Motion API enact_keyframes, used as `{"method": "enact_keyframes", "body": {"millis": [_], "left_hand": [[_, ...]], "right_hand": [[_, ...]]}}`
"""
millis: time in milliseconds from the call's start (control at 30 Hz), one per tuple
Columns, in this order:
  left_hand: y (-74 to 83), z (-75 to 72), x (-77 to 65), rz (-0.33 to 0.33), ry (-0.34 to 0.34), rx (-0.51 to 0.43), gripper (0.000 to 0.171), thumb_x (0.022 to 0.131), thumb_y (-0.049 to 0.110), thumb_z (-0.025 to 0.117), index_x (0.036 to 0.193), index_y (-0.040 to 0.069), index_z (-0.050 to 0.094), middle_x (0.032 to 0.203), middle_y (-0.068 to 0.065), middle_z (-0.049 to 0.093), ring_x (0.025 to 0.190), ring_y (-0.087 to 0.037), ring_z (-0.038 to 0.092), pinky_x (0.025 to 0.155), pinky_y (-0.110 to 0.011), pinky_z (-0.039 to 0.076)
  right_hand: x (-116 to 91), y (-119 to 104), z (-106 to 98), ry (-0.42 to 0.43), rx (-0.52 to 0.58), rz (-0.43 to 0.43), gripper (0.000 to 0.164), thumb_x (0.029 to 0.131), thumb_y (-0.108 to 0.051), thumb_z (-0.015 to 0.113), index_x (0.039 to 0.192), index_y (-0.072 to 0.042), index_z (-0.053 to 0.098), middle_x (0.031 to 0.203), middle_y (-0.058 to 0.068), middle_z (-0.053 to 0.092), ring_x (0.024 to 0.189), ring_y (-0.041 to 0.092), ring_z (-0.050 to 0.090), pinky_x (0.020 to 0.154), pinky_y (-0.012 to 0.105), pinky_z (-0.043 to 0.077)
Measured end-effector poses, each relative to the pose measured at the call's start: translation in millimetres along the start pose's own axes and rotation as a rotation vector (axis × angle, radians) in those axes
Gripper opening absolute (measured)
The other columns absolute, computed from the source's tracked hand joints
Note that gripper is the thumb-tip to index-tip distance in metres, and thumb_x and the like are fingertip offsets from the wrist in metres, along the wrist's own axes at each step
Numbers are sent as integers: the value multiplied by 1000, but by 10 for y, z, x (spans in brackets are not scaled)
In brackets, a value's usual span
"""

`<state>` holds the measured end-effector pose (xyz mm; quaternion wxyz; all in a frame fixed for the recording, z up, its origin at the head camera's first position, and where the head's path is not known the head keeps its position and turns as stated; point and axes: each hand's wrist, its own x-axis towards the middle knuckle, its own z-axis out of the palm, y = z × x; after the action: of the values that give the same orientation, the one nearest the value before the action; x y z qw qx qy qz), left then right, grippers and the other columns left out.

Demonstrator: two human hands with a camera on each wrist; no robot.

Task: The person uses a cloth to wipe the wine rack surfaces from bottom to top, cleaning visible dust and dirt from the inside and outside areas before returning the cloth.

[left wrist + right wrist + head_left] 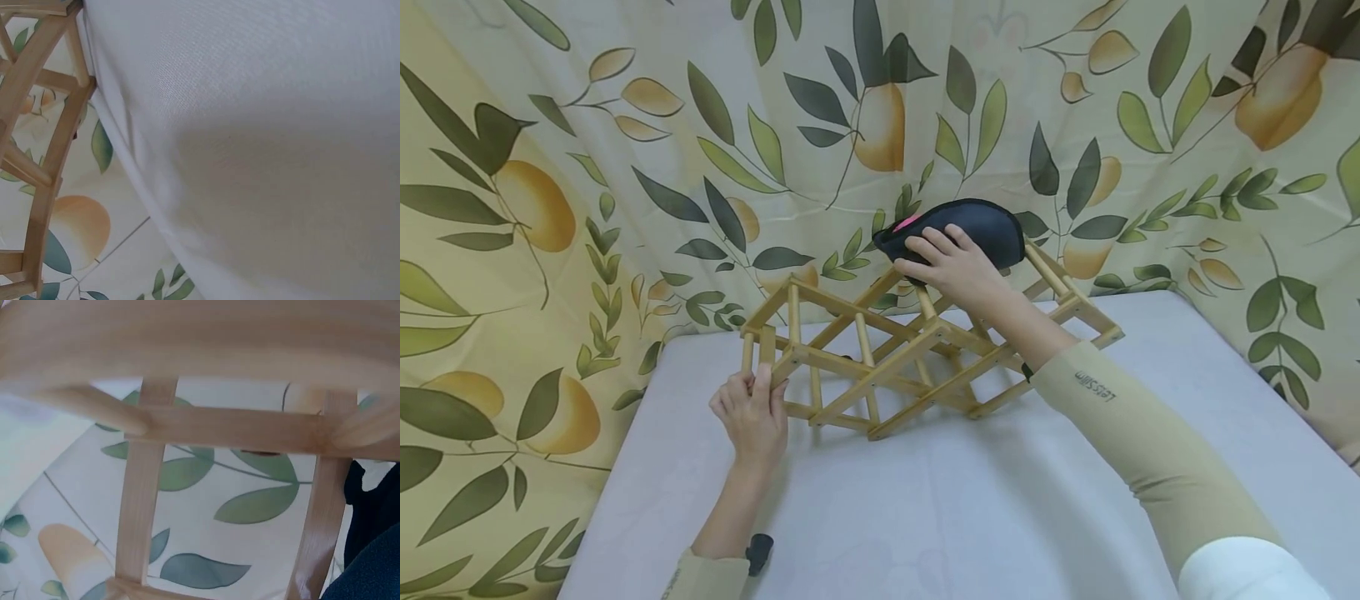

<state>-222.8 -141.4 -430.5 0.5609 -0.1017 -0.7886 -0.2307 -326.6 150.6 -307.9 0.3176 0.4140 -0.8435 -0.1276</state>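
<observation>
Wooden lattice rack [871, 377], criss-cross slats joined by round rods, stands opened out on the white-covered surface [880, 517], toward its far edge. Left hand [752, 421] at the rack's left end, fingers curled round the wood there. Dark pouch-like item [973, 229] with black edging and a pink patch [907, 222] sits against the rack's upper part, right of its middle. Right hand [962, 271] on the item's near face, fingers spread across it; thumb hidden, so cannot tell whether they grasp it or only press. Right wrist view: rack bars close up, dark fabric at right. Tan sleeve [1150, 450] on the right arm, lettered. Backdrop: leaf-and-fruit patterned cloth [662, 167].
</observation>
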Motion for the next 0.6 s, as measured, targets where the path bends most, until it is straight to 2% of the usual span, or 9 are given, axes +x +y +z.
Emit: {"method": "enact_keyframes", "body": {"millis": [133, 300, 433, 533, 600], "left_hand": [[-2, -9, -5, -6, -11, 4, 32, 94, 39, 40, 102, 8, 48, 80, -15, 37, 70, -31, 34, 67, -45, 23], [4, -5, -10, -6, -13, 2, 32, 94, 39, 40, 102, 8, 48, 80, -15, 37, 70, -31, 35, 67, -45, 23], [0, -5, -10, -8, -8, 7, 33, 94, 39, 40, 102, 8, 48, 80, -15, 37, 70, -31, 34, 67, -45, 23], [-6, -4, -8, -9, -5, 6, 33, 94, 38, 41, 102, 8, 49, 80, -15, 37, 70, -31, 34, 67, -45, 23], [-7, -1, -7, -9, -3, -1, 32, 94, 38, 41, 102, 8, 49, 80, -15, 37, 70, -31, 34, 67, -45, 23]], "right_hand": [[-35, -25, 19, 70, 4, -14, 49, 79, 0, 67, 120, -21, 51, 126, 9, 43, 112, 29, 39, 91, 45, 31], [-132, -65, -12, 223, 2, -115, 54, 73, 0, 71, 118, -20, 47, 121, 10, 42, 107, 30, 39, 84, 44, 32], [-193, -98, -35, 331, -3, -202, 61, 70, -9, 76, 119, -19, 40, 119, 11, 41, 103, 31, 40, 79, 44, 32], [-205, -105, -41, 356, -13, -229, 69, 65, -14, 79, 120, -19, 37, 118, 11, 41, 102, 31, 40, 79, 43, 31], [-195, -93, -28, 349, -26, -222, 69, 66, -11, 79, 120, -19, 37, 119, 11, 40, 103, 31, 40, 79, 43, 31]]}}
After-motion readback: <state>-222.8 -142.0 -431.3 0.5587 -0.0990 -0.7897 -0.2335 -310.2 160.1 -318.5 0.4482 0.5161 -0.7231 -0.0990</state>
